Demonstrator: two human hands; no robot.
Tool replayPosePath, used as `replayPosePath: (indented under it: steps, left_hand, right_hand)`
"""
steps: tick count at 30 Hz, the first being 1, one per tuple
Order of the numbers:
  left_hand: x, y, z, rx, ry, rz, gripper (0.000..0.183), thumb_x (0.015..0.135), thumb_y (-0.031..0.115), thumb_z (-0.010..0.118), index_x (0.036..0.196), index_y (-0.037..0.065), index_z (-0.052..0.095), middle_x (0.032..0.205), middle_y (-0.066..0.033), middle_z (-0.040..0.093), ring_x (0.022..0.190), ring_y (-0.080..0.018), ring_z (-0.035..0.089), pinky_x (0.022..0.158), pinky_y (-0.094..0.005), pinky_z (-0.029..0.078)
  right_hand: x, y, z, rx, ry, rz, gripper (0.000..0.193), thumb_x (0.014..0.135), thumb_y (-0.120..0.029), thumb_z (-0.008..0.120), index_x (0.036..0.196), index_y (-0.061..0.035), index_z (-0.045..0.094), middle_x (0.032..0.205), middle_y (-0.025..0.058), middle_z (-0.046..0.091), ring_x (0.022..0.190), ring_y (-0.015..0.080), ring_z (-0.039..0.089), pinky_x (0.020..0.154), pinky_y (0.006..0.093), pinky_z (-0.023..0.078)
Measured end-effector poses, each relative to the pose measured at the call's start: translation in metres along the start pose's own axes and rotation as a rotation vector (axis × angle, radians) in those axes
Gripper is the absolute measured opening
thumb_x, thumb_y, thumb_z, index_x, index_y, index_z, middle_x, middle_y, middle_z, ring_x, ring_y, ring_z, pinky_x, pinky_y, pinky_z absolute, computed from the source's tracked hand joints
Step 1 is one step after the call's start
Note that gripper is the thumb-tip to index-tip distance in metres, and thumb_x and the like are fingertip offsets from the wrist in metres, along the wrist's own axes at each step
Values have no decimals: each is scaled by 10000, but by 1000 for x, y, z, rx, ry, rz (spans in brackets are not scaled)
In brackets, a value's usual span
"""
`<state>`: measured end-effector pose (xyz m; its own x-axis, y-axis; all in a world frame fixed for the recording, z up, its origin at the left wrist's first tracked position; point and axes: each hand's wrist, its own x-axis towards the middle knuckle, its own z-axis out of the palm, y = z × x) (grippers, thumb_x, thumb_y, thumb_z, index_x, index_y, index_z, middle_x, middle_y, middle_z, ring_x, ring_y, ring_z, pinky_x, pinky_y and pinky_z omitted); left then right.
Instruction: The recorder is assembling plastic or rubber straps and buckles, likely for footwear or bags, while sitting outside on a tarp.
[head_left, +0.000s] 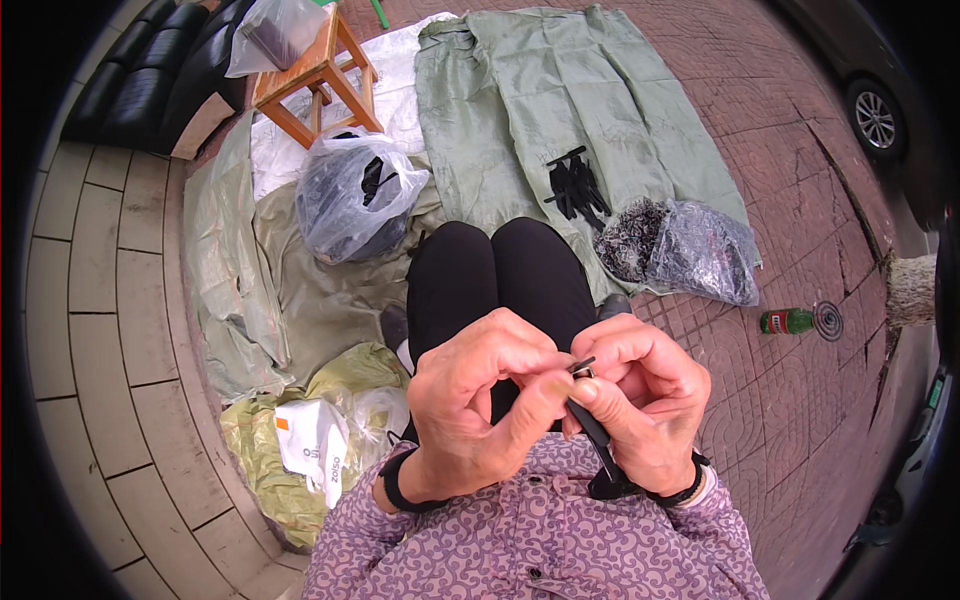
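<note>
Above my lap, a narrow black strap (593, 430) hangs down from between my hands, with a small shiny metal piece (581, 371) at its upper end. My left hand (475, 400) pinches at that end with thumb and forefinger. My right hand (650, 390) grips the strap just below the metal piece, thumb pressed on top. The fingertips of both hands meet there and partly hide the piece. On the green sheet ahead lies a bunch of similar black straps (576, 188). Beside it is a heap of small dark parts (632, 240), next to a clear plastic bag (708, 255) of dark contents.
A wooden stool (325, 78) carries a plastic bag (277, 38). In front of it sits a translucent bag (345, 205) with dark contents. Woven green sheeting (500, 100) covers the paving. A white bag (310, 445) lies left; a green bottle (786, 321) lies right.
</note>
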<state>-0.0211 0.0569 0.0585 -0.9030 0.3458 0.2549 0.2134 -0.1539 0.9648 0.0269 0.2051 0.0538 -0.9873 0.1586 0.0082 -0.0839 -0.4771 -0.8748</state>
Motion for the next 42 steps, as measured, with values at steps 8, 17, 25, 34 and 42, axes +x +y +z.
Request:
replayPosePath:
  steps: [8,17,25,34,42]
  left_hand:
    - [-12,-17,1,-248,32,-116,162,836,-101,714,952,-88,602,936,-169,607,774,-153,656,598,-253,595]
    - [-10,-22,-8,-298,-21,-131,206,855,-84,701,1027,-67,589,1031,-181,581,862,-172,636,676,-286,612]
    - [-16,-25,-16,-117,-43,-166,199,813,-68,764,933,-62,606,981,-152,614,882,-162,608,705,-285,534]
    - [-26,-12,-13,-32,6,-242,120,824,-59,730,893,-47,633,877,-66,634,787,-115,633,678,-262,530]
    - [-20,-12,-9,371,33,-20,130,832,-26,729,877,-29,607,782,-101,630,637,-147,638,573,-279,507]
  right_hand:
    - [8,17,-15,-300,-69,-225,139,820,63,742,918,60,644,905,149,655,727,120,616,602,239,487]
    - [19,16,-14,-391,-123,-291,162,814,42,751,952,53,667,901,148,662,745,155,618,612,250,483]
    - [10,22,-19,-230,-125,-41,131,833,80,718,943,23,677,1021,107,620,847,119,586,706,234,481]
    - [0,49,-29,2,-152,106,92,891,42,687,983,39,685,1054,108,658,903,145,664,784,250,554]
    - [2,12,-6,-155,-60,93,60,906,0,658,933,30,703,970,57,657,744,103,612,635,219,480]
